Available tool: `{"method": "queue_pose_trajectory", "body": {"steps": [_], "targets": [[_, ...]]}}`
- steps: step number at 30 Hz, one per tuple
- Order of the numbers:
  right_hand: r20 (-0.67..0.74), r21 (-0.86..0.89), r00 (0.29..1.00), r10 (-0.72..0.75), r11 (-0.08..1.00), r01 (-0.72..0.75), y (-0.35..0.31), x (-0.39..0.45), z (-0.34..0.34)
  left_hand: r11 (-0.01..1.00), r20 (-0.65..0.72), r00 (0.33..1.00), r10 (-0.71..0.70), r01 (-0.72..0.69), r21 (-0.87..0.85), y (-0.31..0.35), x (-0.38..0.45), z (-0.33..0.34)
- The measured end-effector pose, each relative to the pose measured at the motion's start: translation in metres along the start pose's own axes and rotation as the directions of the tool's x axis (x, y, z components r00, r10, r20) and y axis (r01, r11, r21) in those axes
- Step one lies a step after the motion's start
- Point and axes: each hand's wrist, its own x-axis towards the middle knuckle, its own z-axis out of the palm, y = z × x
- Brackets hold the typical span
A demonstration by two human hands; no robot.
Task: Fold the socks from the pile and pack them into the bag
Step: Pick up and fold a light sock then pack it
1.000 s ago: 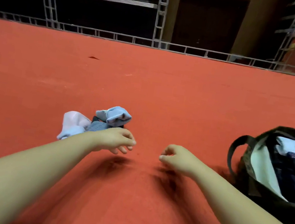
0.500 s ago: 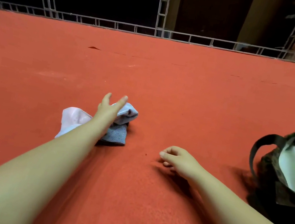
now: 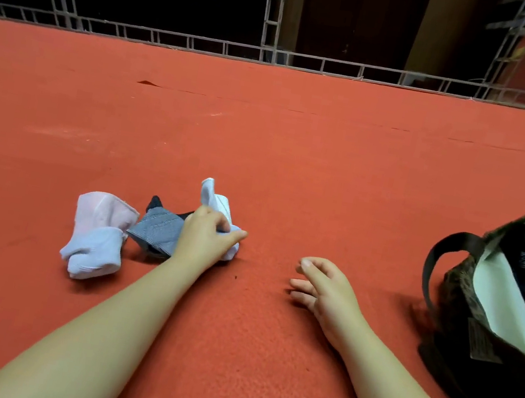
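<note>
The left hand [image 3: 204, 237] now pinches the white sock [image 3: 218, 205], thumb and fingers closed on its cloth, one end of the sock standing up above the knuckles. Half a second ago that hand was spread flat over the pile with nothing in it, so the grasp has just been made. Under the wrist lies the grey sock [image 3: 157, 228], touching the white one, and just left of it the pink sock [image 3: 97, 233], bunched and partly doubled over. The pile looks looser than before: the grey sock has shifted and shows a dark end.

The right hand [image 3: 322, 288] hangs relaxed just above the carpet [image 3: 296, 156], fingers loosely curved and holding nothing, well apart from the socks. Far to the right stands the bag [image 3: 466, 302], mouth open, with folded light and dark cloth already inside.

Judging from this, one more sock has been chosen and is about to be drawn toward the middle for folding, where the free hand waits. Three socks remain outside the bag.
</note>
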Motion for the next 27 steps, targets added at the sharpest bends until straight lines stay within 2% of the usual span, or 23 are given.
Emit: {"method": "queue_pose_trajectory", "body": {"steps": [3,5,8,11,13,15,16,18,20,21,24,27], "targets": [[-0.037,0.146,0.999,-0.023,0.989,0.028,0.005,0.000,-0.006,0.998,-0.080,0.997,-0.004,0.000,-0.058,-0.002,-0.009,0.003],[-0.037,0.191,0.999,-0.021,0.981,0.028,0.003,0.000,-0.008,0.974,-0.082,0.993,-0.081,0.061,-0.217,0.008,-0.014,0.003],[0.025,0.169,1.000,-0.006,0.986,0.001,0.001,-0.002,-0.010,0.830,-0.014,0.985,-0.172,0.137,-0.540,0.036,-0.031,0.008],[0.161,0.034,0.986,0.050,0.998,-0.056,-0.005,-0.005,-0.013,0.657,0.146,0.988,-0.056,0.147,-0.739,0.073,-0.052,0.015],[0.216,-0.057,0.973,0.078,0.996,-0.067,-0.007,-0.006,-0.018,0.637,0.228,0.973,0.031,0.157,-0.755,0.086,-0.058,0.019],[0.243,-0.109,0.967,0.077,0.993,-0.052,-0.007,-0.006,-0.024,0.654,0.226,0.973,0.043,0.144,-0.743,0.087,-0.058,0.021],[0.239,-0.120,0.968,0.071,0.992,-0.043,-0.006,-0.006,-0.024,0.679,0.176,0.984,0.018,0.117,-0.724,0.084,-0.058,0.020],[0.168,-0.083,0.984,0.062,0.995,-0.049,-0.003,-0.005,-0.021,0.750,-0.018,0.999,-0.045,0.022,-0.661,0.078,-0.057,0.016],[0.050,0.032,0.996,0.073,0.997,-0.075,-0.001,-0.003,-0.018,0.770,-0.167,0.986,-0.021,-0.090,-0.632,0.077,-0.059,0.010],[0.010,0.103,0.997,0.074,0.992,-0.075,0.000,-0.002,-0.016,0.767,-0.174,0.985,0.018,-0.125,-0.629,0.079,-0.063,0.006],[-0.026,0.330,0.997,0.072,0.942,-0.059,0.001,-0.001,-0.013,0.814,-0.026,0.993,0.112,-0.107,-0.572,0.085,-0.071,0.009],[0.005,0.469,0.994,0.107,0.878,-0.097,0.001,-0.004,-0.011,0.874,0.143,0.987,0.072,0.007,-0.486,0.082,-0.072,0.022]]}}
